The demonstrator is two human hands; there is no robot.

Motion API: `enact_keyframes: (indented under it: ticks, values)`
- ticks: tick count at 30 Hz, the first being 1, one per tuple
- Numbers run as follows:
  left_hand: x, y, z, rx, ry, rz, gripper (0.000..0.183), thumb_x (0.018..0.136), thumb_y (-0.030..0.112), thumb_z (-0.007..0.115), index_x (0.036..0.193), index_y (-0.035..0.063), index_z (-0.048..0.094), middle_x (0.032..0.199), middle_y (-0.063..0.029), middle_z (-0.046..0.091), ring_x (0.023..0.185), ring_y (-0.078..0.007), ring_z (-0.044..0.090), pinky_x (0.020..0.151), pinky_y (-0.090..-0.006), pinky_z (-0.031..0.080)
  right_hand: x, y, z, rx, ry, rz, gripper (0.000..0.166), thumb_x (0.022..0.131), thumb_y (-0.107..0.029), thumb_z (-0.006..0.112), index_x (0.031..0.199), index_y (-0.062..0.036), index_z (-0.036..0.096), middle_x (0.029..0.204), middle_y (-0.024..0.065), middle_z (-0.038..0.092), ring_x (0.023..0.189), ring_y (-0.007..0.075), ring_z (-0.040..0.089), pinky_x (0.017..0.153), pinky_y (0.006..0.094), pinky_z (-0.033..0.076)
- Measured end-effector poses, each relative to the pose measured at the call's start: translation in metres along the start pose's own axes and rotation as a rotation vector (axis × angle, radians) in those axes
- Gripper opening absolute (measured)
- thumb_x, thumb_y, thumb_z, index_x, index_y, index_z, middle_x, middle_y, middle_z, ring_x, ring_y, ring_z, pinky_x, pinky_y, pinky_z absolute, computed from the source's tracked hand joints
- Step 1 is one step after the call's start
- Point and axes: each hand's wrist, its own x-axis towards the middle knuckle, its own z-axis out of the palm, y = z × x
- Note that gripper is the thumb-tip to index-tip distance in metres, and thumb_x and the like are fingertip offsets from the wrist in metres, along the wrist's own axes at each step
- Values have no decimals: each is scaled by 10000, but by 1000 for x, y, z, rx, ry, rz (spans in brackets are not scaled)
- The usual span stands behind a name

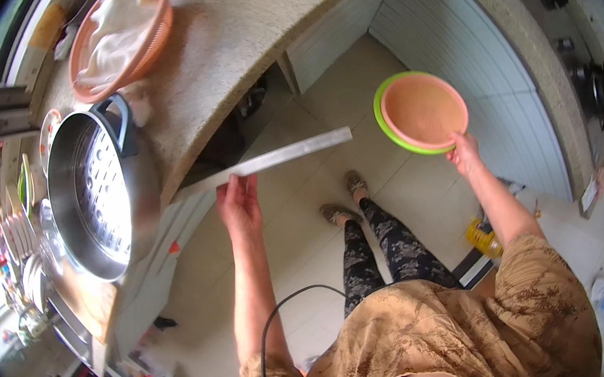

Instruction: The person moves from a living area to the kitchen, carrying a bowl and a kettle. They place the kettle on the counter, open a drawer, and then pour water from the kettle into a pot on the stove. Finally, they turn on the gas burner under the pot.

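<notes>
My right hand (465,153) grips the rim of a peach plastic colander (423,108), which is nested with a lime-green bowl or basket (384,129). Both are held out over the floor by the grey cabinet fronts. With its fingers at the top edge, my left hand (240,203) holds a white cabinet door (296,150), seen almost edge-on from above. That door stands swung out from below the countertop. Behind it the dark cabinet interior (223,141) shows only in part.
A large steel steamer pot (146,210) with a perforated insert stands on the speckled countertop (249,16). Beyond it is an orange plastic basket (155,53) with a white cloth (116,38) inside. A wooden cutting board (89,299) lies nearer me. At the right is a gas stove (592,90).
</notes>
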Motion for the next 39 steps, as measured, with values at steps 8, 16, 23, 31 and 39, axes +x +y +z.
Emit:
enact_keyframes:
  ticks: [8, 16, 23, 31, 39]
  values:
    - [-39, 8, -18, 202, 57, 1, 307, 746, -18, 530, 1034, 46, 443, 838, -43, 533, 722, -117, 518, 754, -295, 446, 8, 24, 90, 92, -500, 167, 204, 707, -141, 570, 809, -13, 449, 629, 44, 451, 421, 103, 433, 321, 182, 370]
    - [-50, 11, -41, 279, -93, 48, 319, 777, 12, 506, 1083, 71, 437, 1007, -75, 542, 936, -176, 508, 858, -313, 395, -8, 49, 204, -145, -772, 75, 352, 672, -176, 577, 845, 88, 422, 643, 121, 514, 433, 134, 489, 330, 222, 401]
    - [-58, 6, -28, 325, 53, 49, 220, 773, 91, 543, 993, 108, 547, 1037, -50, 550, 958, -177, 509, 852, -344, 405, -5, 59, 243, -182, -910, 92, 287, 678, -161, 578, 837, 61, 489, 641, 125, 538, 447, 148, 488, 338, 251, 384]
    - [-60, 10, -39, 338, 20, 63, 315, 753, 88, 568, 1059, 115, 498, 1063, -40, 531, 977, -176, 493, 859, -337, 395, -33, 37, 306, -133, -883, -68, 223, 665, -152, 588, 766, 40, 538, 595, 123, 550, 412, 176, 510, 365, 297, 417]
    - [-61, 8, -36, 333, 56, 22, 437, 693, -16, 564, 1101, 64, 429, 1025, -48, 519, 898, -154, 507, 805, -288, 408, -54, 29, 419, 118, -987, -338, 247, 673, -144, 576, 850, 16, 512, 634, 119, 552, 458, 191, 526, 415, 297, 431]
